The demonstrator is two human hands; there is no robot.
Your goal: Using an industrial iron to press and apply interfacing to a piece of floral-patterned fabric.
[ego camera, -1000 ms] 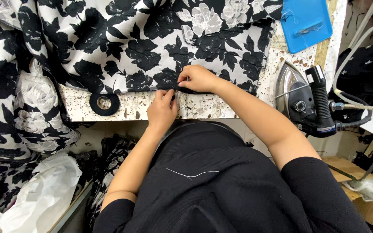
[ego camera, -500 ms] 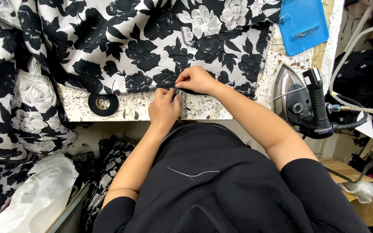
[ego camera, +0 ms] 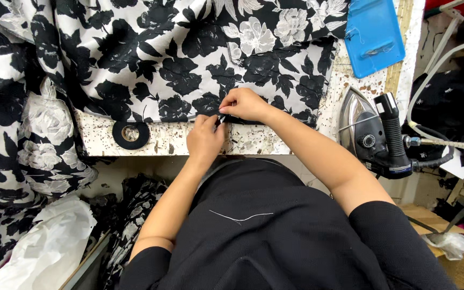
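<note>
A black and white floral fabric [ego camera: 189, 59] lies spread over the speckled worktable [ego camera: 162, 140] and hangs off its left side. My left hand [ego camera: 205, 140] and my right hand [ego camera: 244, 103] meet at the fabric's near hem, close to the table's front edge. Both pinch the hem between thumb and fingers. A thin dark strip shows between the fingertips; what it is I cannot tell.
A black tape roll [ego camera: 130, 134] lies on the table left of my hands. A steam iron [ego camera: 374, 134] with a hose stands at the right. A blue plastic board [ego camera: 374, 35] lies at the back right. White plastic bags [ego camera: 44, 247] and more fabric sit below left.
My hands stayed at the hem, with only small finger shifts. The view moved slightly.
</note>
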